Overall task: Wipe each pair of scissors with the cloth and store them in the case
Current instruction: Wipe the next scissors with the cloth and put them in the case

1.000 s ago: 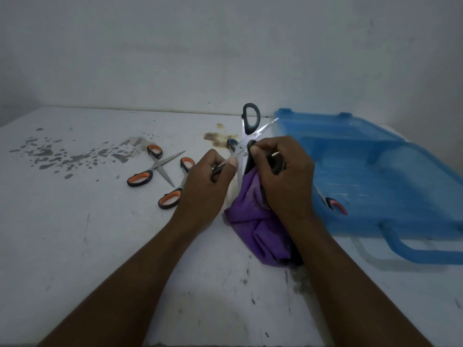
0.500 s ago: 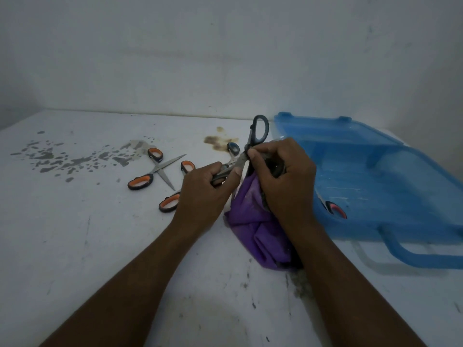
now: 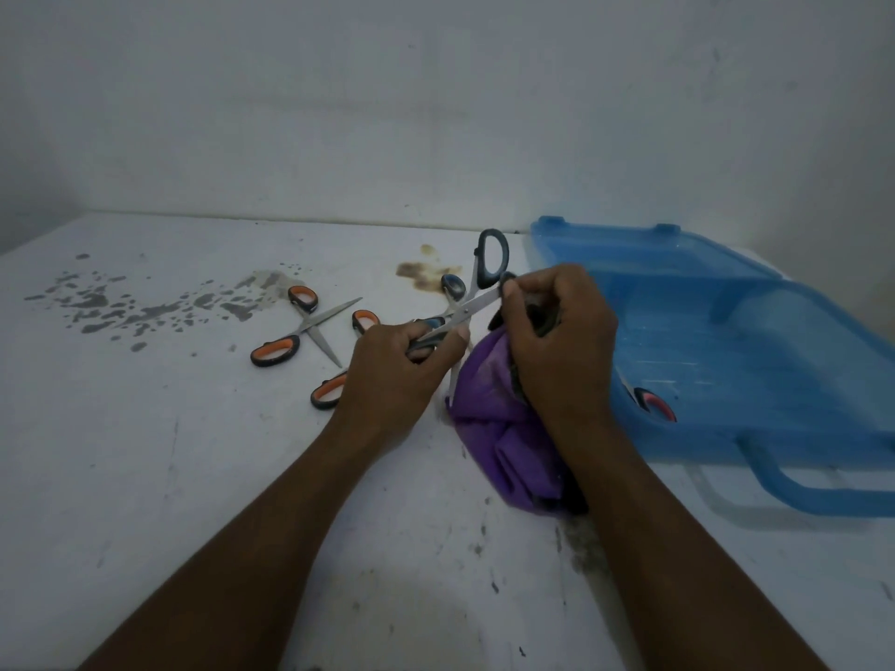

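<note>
My left hand [image 3: 392, 370] grips one dark grey handle of an open pair of grey scissors [image 3: 477, 305]. Its other handle loop sticks up, and the second blade points down beside the cloth. My right hand [image 3: 557, 341] holds the purple cloth [image 3: 503, 443] and pinches the far end of the upper blade; the cloth hangs down onto the table. The open blue case [image 3: 726, 331] lies to the right, with a red-handled pair [image 3: 654, 406] inside. Orange-handled scissors [image 3: 302, 326] lie open on the left. A second orange pair [image 3: 329, 392] is partly hidden behind my left hand.
A small dark handle loop [image 3: 454, 285] shows just behind the held scissors; I cannot tell what it belongs to. The white table [image 3: 145, 452] has grey flecks at the far left and a brown stain [image 3: 421, 276] behind my hands. The case handle [image 3: 799, 491] juts toward me. A wall stands behind.
My right hand's pinch has slid outward along the blade to its tip, so bare blade now shows between my hands. The raised handle loop has tilted right and dropped lower.
</note>
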